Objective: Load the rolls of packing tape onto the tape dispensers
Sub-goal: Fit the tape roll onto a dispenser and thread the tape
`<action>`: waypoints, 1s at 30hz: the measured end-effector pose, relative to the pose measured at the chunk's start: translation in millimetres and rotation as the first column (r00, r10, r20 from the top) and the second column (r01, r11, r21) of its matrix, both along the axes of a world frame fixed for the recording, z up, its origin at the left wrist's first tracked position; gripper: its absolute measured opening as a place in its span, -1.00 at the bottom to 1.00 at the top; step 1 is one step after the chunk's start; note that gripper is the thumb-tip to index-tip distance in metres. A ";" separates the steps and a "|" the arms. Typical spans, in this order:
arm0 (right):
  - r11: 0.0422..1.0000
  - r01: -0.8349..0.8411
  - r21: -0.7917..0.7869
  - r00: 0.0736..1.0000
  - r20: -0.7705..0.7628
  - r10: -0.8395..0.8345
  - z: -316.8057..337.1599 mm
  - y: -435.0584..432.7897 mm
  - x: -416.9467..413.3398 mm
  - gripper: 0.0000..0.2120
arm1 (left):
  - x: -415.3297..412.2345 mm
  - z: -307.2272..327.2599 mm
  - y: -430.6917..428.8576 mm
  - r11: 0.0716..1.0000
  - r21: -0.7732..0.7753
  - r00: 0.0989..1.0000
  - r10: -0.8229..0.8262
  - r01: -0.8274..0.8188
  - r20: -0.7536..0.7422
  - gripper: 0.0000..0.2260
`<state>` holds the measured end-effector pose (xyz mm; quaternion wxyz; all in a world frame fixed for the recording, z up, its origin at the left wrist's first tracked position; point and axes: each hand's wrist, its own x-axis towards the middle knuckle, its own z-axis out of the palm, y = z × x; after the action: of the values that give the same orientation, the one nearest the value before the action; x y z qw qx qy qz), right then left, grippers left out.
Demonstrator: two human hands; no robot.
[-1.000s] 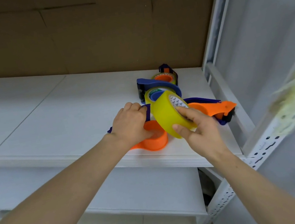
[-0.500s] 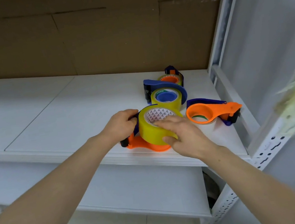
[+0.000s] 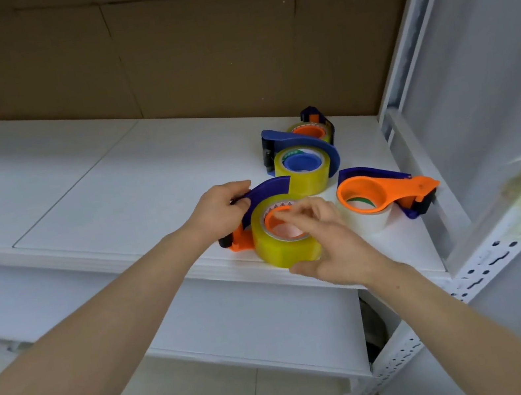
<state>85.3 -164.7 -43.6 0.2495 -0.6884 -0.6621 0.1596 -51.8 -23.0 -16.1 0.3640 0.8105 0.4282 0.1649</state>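
Cupping the yellow tape roll (image 3: 281,245) near the shelf (image 3: 113,202) front edge, right hand (image 3: 330,244) has thumb on its side, fingers over the core. Roll sits on the orange dispenser (image 3: 240,238); left hand (image 3: 219,211) grips its purple guard (image 3: 268,189). Loaded blue dispenser (image 3: 297,140) behind.

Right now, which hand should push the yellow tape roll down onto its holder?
Probably the right hand. Its fingers and thumb hold the yellow tape roll, which sits over the orange hub. The left hand grips the dispenser and steadies it, so it is busy.
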 end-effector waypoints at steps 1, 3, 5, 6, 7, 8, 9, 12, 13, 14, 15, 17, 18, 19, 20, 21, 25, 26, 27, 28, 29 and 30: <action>0.998 -0.010 -0.058 0.999 -0.038 0.008 6.6 2.8 2.7 -0.06 | -0.8 2.1 0.1 0.997 -0.056 0.998 0.046 -0.044 0.040 -0.60; 0.983 -0.033 -0.181 0.998 0.037 0.040 21.1 12.1 8.1 0.18 | -4.1 5.1 0.9 0.976 -0.173 0.982 0.153 -0.132 0.112 -0.58; 0.953 -0.028 -0.300 0.977 0.192 0.089 32.5 27.8 11.4 0.31 | -9.0 5.8 1.1 0.957 -0.251 0.971 0.186 -0.144 0.153 -0.59; 0.936 -0.021 -0.352 0.961 0.250 0.115 36.3 38.1 11.3 0.34 | -11.2 5.8 0.6 0.955 -0.267 0.971 0.174 -0.126 0.164 -0.58; 0.917 -0.019 -0.398 0.944 0.294 0.148 39.2 48.5 9.9 0.37 | -13.4 5.9 -0.5 0.955 -0.276 0.972 0.158 -0.106 0.173 -0.57; 0.898 -0.025 -0.440 0.926 0.328 0.187 41.5 58.3 8.4 0.38 | -15.0 6.4 -1.5 0.955 -0.282 0.972 0.147 -0.091 0.182 -0.56; 0.877 -0.032 -0.480 0.910 0.349 0.225 42.6 66.9 7.7 0.40 | -16.8 6.9 -1.8 0.953 -0.290 0.972 0.142 -0.082 0.189 -0.55; 0.861 -0.044 -0.507 0.888 0.375 0.266 41.4 78.5 7.0 0.38 | -22.6 8.6 -1.7 0.943 -0.328 0.966 0.137 -0.059 0.219 -0.57; 0.881 -0.041 -0.472 0.899 0.368 0.239 39.8 78.2 7.6 0.35 | -24.2 8.2 -0.7 0.936 -0.346 0.960 0.152 -0.063 0.235 -0.60; 0.902 -0.037 -0.430 0.919 0.341 0.200 38.4 75.6 7.7 0.31 | -25.8 7.6 0.2 0.924 -0.373 0.948 0.187 -0.082 0.255 -0.64; 0.920 -0.030 -0.390 0.940 0.302 0.159 36.4 72.1 8.1 0.27 | -27.3 6.7 1.6 0.904 -0.413 0.927 0.247 -0.114 0.283 -0.70; 0.950 0.005 -0.312 0.981 0.185 0.055 33.4 64.9 9.7 0.21 | -29.4 4.7 5.0 0.828 -0.526 0.837 0.421 -0.196 0.350 -0.83; 0.960 0.046 -0.275 0.997 0.079 -0.025 31.1 63.6 10.8 0.19 | -31.0 3.4 6.0 0.782 -0.577 0.778 0.509 -0.237 0.370 -0.84; 0.965 0.094 -0.244 0.990 -0.076 -0.116 30.6 62.0 11.6 0.17 | -33.1 2.1 6.5 0.744 -0.611 0.727 0.574 -0.270 0.377 -0.83; 0.966 0.131 -0.222 0.939 -0.284 -0.193 28.8 60.3 12.9 0.14 | -34.4 1.4 5.4 0.722 -0.634 0.700 0.604 -0.279 0.380 -0.82; 0.968 0.145 -0.205 0.831 -0.506 -0.232 27.1 58.2 13.4 0.08 | -34.3 1.6 2.7 0.712 -0.654 0.703 0.601 -0.256 0.379 -0.81; 0.969 0.150 -0.196 0.373 -0.897 -0.239 19.4 47.4 2.6 -0.47 | -17.2 5.6 -21.1 0.781 -0.624 0.865 0.293 0.030 0.408 -0.73; 0.967 0.160 -0.196 0.319 -0.917 -0.239 17.2 43.8 -2.8 -0.54 | -11.3 5.6 -26.3 0.796 -0.597 0.864 0.226 0.102 0.450 -0.75; 0.963 0.178 -0.202 0.279 -0.928 -0.247 14.9 41.8 -6.9 -0.59 | -6.4 4.7 -30.6 0.796 -0.584 0.848 0.192 0.160 0.493 -0.77; 0.958 0.190 -0.214 0.258 -0.931 -0.259 14.0 40.3 -10.5 -0.62 | -3.1 4.2 -34.6 0.789 -0.584 0.831 0.187 0.191 0.524 -0.78; 0.955 0.195 -0.224 0.279 -0.921 -0.273 16.2 38.2 -13.9 -0.62 | -1.4 3.4 -37.0 0.785 -0.585 0.819 0.191 0.204 0.541 -0.77; 0.955 0.194 -0.225 0.347 -0.895 -0.281 19.1 36.9 -15.5 -0.61 | -0.3 2.2 -38.2 0.785 -0.586 0.815 0.196 0.203 0.546 -0.76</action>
<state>69.9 -127.8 -24.5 0.5667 -0.5818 -0.2987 0.5012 -52.1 -61.2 -13.9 0.7222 0.5560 0.3245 0.2530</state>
